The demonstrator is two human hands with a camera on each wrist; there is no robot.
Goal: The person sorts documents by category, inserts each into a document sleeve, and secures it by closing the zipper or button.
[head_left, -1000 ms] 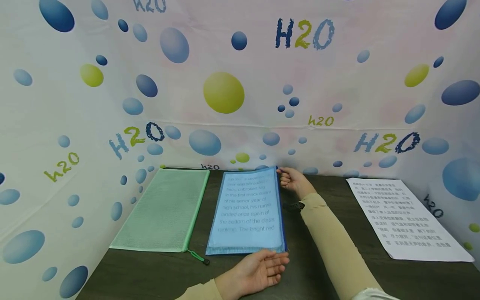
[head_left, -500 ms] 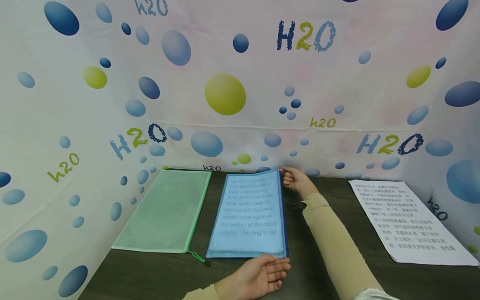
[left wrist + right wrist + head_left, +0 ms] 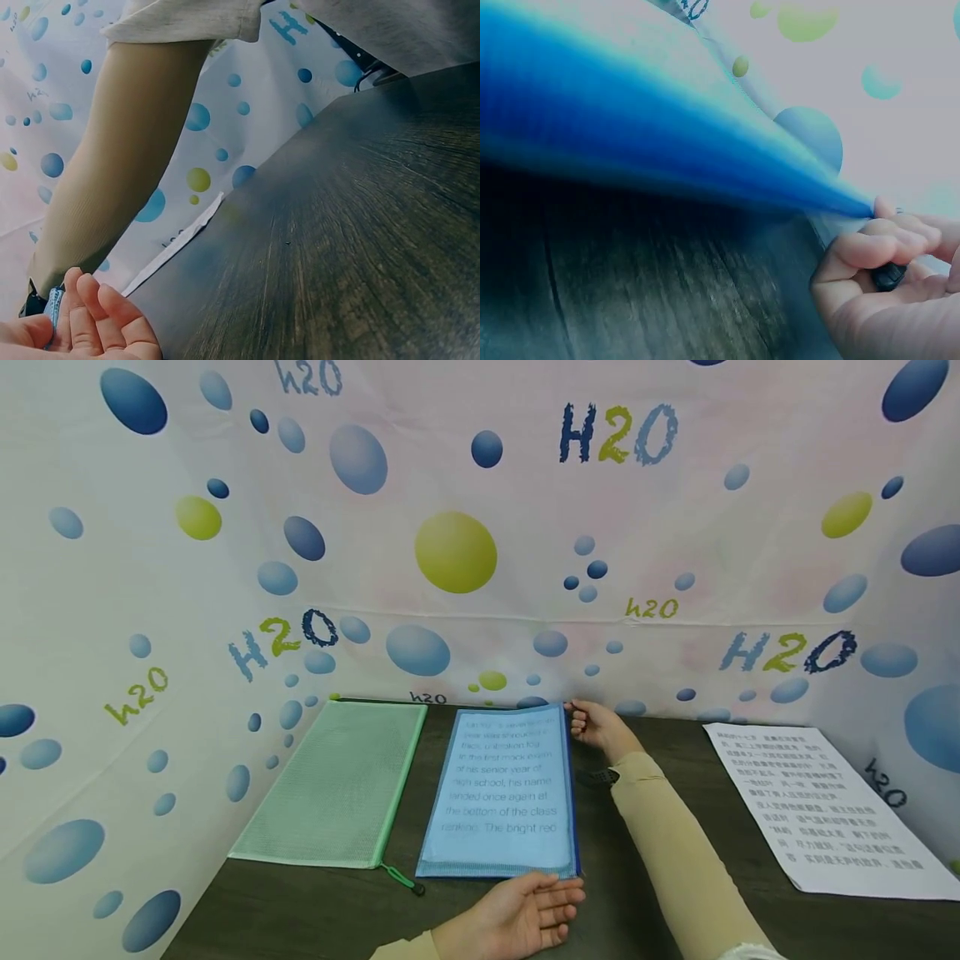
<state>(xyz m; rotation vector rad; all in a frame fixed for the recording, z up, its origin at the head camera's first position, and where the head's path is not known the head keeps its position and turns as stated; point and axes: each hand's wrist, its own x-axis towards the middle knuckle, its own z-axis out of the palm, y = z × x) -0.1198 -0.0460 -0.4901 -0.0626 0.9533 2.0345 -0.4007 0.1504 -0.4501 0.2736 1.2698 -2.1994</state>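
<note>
A translucent blue mesh zipper pouch (image 3: 498, 793) lies in front of me, with a sheet of English print showing through it. Along its right side runs a dark blue zipper edge (image 3: 570, 810). My left hand (image 3: 517, 914), palm turned up, pinches the pouch's near right corner; in the left wrist view the blue edge (image 3: 54, 309) sits between thumb and forefinger. At the far right corner, my right hand (image 3: 603, 731) pinches the pouch's tip. Its other fingers curl around a black zipper pull (image 3: 887, 277) in the right wrist view.
To the left lies a green mesh zipper pouch (image 3: 337, 785), its green cord pull (image 3: 401, 878) trailing toward me. Printed white sheets (image 3: 817, 802) lie at the right. A bubble-patterned backdrop (image 3: 465, 460) rises behind the dark wooden table (image 3: 300, 910).
The head view has shifted slightly, so everything appears a little lower and further right. Both hands stay at the same corners of the blue pouch.
</note>
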